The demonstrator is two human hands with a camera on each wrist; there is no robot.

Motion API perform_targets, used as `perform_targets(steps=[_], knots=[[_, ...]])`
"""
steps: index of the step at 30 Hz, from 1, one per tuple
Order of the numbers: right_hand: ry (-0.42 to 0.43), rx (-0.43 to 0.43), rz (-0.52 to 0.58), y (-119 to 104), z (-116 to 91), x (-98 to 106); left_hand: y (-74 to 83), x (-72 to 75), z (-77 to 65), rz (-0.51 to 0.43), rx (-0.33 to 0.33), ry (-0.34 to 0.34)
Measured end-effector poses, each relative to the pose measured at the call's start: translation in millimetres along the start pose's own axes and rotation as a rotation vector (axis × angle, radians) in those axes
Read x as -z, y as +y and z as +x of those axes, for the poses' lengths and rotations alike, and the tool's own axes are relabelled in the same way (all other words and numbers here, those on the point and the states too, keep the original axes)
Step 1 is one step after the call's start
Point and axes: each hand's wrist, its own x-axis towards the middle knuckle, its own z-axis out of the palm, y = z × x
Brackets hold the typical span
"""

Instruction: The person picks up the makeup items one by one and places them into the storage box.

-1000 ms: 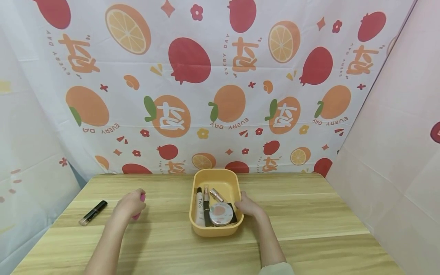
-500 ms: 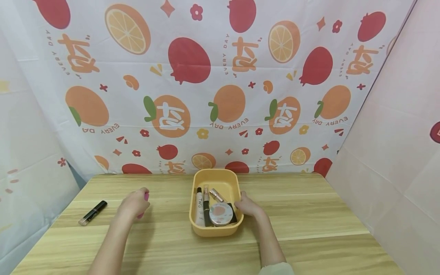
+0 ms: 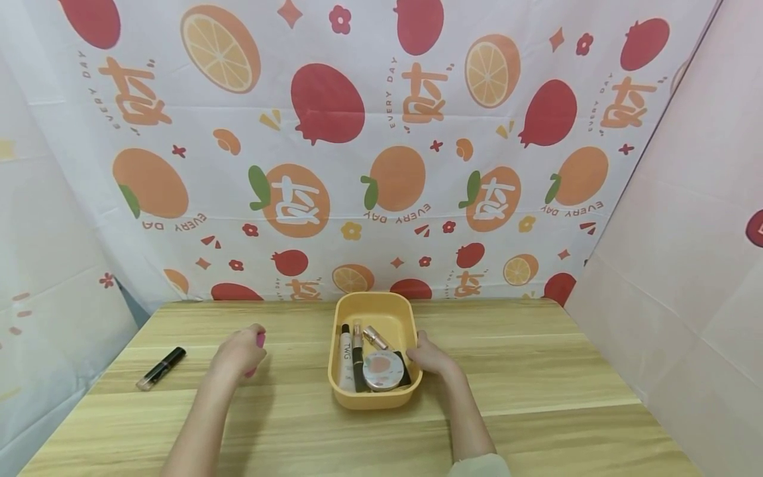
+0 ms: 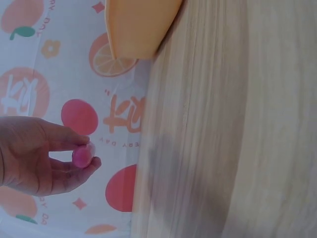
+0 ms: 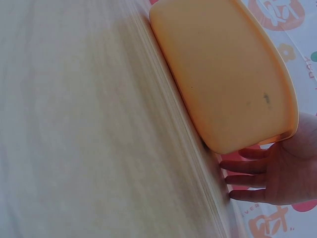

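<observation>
A slim pink tube [image 3: 260, 340], kind unclear, is pinched between the thumb and fingers of my left hand [image 3: 238, 352], raised above the table left of the bin. The left wrist view shows the pink tube [image 4: 82, 155] end-on. My right hand [image 3: 432, 356] grips the right wall of a yellow plastic bin [image 3: 374, 401], its thumb over the rim and its fingers [image 5: 246, 180] along the outside. In the bin lie a white tube [image 3: 346, 361], a black-and-clear cosmetic tube [image 3: 358, 364], a small lipstick [image 3: 375, 338] and a round compact [image 3: 383, 370] over a black item.
A black tube with a clear end [image 3: 161, 368] lies on the wooden table [image 3: 310, 437] at the left. Behind the table hangs a fruit-print cloth [image 3: 334, 245], and pale cloth walls stand on both sides.
My left hand has drifted right towards the bin, carrying the pink tube. The right hand and the bin stay in place.
</observation>
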Motion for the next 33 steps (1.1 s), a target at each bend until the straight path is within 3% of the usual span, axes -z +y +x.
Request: perform_targets(steps=[16, 33], knots=[[-0.01, -0.018, 0.009, -2.3, -1.8, 0.5, 14.4, -12.4, 1.4, -0.052, -0.035, 0.031], [-0.019, -0.014, 0.046, -3.3, -0.9, 1.4, 30.5, -14.7, 4.5, -0.067, -0.053, 0.046]])
